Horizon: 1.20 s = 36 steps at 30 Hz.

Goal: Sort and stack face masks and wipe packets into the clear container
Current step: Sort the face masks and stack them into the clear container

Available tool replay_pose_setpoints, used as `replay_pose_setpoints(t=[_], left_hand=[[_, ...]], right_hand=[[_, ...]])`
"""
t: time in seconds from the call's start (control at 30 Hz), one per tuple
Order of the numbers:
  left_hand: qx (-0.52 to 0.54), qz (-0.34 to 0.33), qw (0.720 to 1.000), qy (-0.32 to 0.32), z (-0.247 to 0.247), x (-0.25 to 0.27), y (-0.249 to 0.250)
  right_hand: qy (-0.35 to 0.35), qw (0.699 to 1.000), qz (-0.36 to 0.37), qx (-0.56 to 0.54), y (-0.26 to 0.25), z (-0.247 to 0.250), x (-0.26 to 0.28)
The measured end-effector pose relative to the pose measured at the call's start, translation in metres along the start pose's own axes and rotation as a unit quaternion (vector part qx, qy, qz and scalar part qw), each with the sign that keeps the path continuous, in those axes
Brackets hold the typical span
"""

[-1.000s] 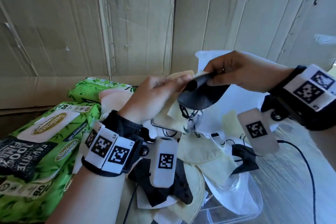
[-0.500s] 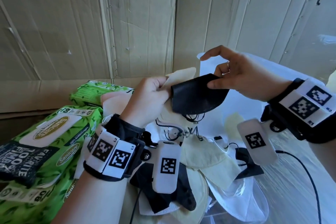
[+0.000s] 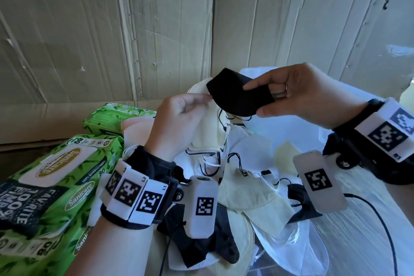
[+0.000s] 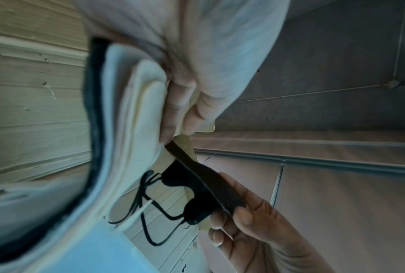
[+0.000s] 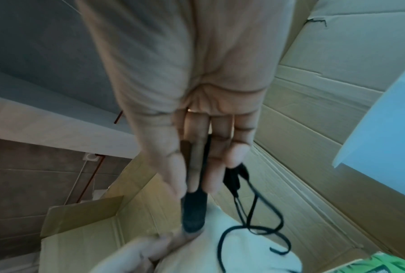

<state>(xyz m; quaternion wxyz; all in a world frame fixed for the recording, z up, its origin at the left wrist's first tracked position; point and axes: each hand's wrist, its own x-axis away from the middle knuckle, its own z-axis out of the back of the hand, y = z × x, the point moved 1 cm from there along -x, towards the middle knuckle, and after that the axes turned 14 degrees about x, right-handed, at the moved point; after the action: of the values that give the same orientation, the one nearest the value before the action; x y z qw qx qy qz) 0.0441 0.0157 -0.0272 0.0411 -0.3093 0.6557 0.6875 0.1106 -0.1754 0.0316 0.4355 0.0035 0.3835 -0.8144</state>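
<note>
My right hand (image 3: 268, 98) pinches a folded black face mask (image 3: 237, 96) between thumb and fingers, held up above the pile; its black ear loops (image 5: 255, 208) dangle below. My left hand (image 3: 179, 119) grips a small stack of cream and white masks (image 3: 208, 132), its fingertips touching the black mask's left edge. In the left wrist view the black mask (image 4: 210, 186) runs from my left fingertips down to my right hand (image 4: 250, 230). A loose pile of cream, white and black masks (image 3: 246, 204) lies below. Green wipe packets (image 3: 51, 188) are stacked at the left.
The clear container (image 3: 291, 251) lies under the mask pile at the lower right, with a white lid or sheet (image 3: 298, 132) behind it. Cardboard walls (image 3: 156, 29) enclose the back. Another green packet (image 3: 112, 119) lies further back. A black cable (image 3: 380, 219) trails at the right.
The black mask has been lifted higher and swung rightwards, now held mainly by my right hand's pinch. My left hand has shifted from gripping it to touching its edge.
</note>
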Motion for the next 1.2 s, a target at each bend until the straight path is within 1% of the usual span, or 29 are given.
replay_pose_setpoints(t=[0.07, 0.13, 0.2, 0.23, 0.27, 0.33, 0.37, 0.4, 0.43, 0.47, 0.5, 0.53, 0.6, 0.67, 0.7, 0.8, 0.87, 0.9, 0.97, 1.07, 1.13, 1.2], left_hand=[[0.008, 0.006, 1.000, 0.001, -0.001, 0.000, 0.000], [0.013, 0.006, 1.000, 0.005, 0.000, 0.001, 0.001], [0.007, -0.001, 1.000, 0.021, 0.000, 0.000, 0.001], [0.000, -0.008, 1.000, 0.031, 0.002, -0.002, 0.000], [-0.002, 0.001, 0.999, 0.045, 0.004, -0.002, 0.001], [-0.024, -0.002, 0.998, 0.059, 0.008, -0.003, -0.001], [-0.031, -0.009, 0.998, 0.055, 0.010, -0.003, -0.005], [-0.050, 0.010, 0.998, 0.031, 0.000, -0.005, 0.000], [-0.064, -0.001, 0.998, 0.026, 0.002, -0.004, -0.003], [-0.072, 0.010, 0.997, 0.017, 0.003, -0.002, -0.002], [-0.057, 0.016, 0.998, -0.003, 0.003, -0.003, -0.004], [-0.036, 0.014, 0.999, -0.007, 0.003, -0.001, 0.000], [-0.006, 0.010, 0.998, -0.066, 0.002, 0.001, 0.000], [-0.022, 0.019, 0.992, -0.119, -0.003, 0.004, 0.001], [-0.039, 0.025, 0.990, -0.132, -0.005, 0.005, 0.000], [-0.025, 0.065, 0.990, -0.120, -0.009, 0.008, -0.001], [-0.029, 0.071, 0.991, -0.111, -0.011, 0.009, -0.001], [-0.030, 0.065, 0.991, -0.110, -0.011, 0.008, -0.002], [-0.018, 0.075, 0.992, -0.096, -0.011, 0.008, -0.003], [0.019, 0.088, 0.994, -0.069, -0.009, 0.007, 0.000], [0.057, 0.100, 0.991, -0.068, -0.010, 0.007, 0.000], [0.085, 0.109, 0.987, -0.088, -0.012, 0.007, 0.002]], right_hand=[[0.007, 1.000, -0.004, -0.012, -0.001, -0.002, 0.001], [-0.007, 1.000, -0.002, -0.019, -0.003, -0.004, 0.002], [-0.014, 1.000, -0.001, -0.011, -0.003, -0.006, 0.003], [-0.010, 1.000, -0.002, -0.005, -0.003, -0.006, 0.003], [-0.004, 1.000, 0.000, 0.000, -0.004, -0.006, 0.002], [0.009, 1.000, 0.004, 0.008, -0.006, -0.010, 0.001], [0.020, 1.000, 0.000, -0.002, -0.004, -0.013, 0.000], [0.043, 0.999, -0.009, -0.018, -0.002, -0.009, 0.006], [0.046, 0.998, -0.015, -0.039, -0.001, -0.014, 0.004], [0.047, 0.997, -0.023, -0.053, 0.000, -0.017, 0.003], [0.052, 0.997, -0.032, -0.051, 0.000, -0.020, 0.002], [0.056, 0.997, -0.040, -0.035, 0.002, -0.024, 0.001], [0.081, 0.995, -0.050, -0.002, 0.003, -0.031, -0.001], [0.115, 0.992, -0.051, 0.011, 0.006, -0.037, -0.002], [0.127, 0.990, -0.055, 0.001, 0.008, -0.040, -0.002], [0.129, 0.982, -0.072, -0.115, 0.009, -0.048, -0.002], [0.131, 0.976, -0.067, -0.161, 0.012, -0.054, -0.004], [0.132, 0.974, -0.060, -0.174, 0.013, -0.057, -0.004], [0.124, 0.970, -0.054, -0.202, 0.013, -0.062, -0.006], [0.111, 0.973, -0.057, -0.192, 0.017, -0.064, -0.006], [0.097, 0.972, -0.052, -0.206, 0.016, -0.061, -0.005], [0.085, 0.971, -0.046, -0.220, 0.013, -0.056, -0.003]])
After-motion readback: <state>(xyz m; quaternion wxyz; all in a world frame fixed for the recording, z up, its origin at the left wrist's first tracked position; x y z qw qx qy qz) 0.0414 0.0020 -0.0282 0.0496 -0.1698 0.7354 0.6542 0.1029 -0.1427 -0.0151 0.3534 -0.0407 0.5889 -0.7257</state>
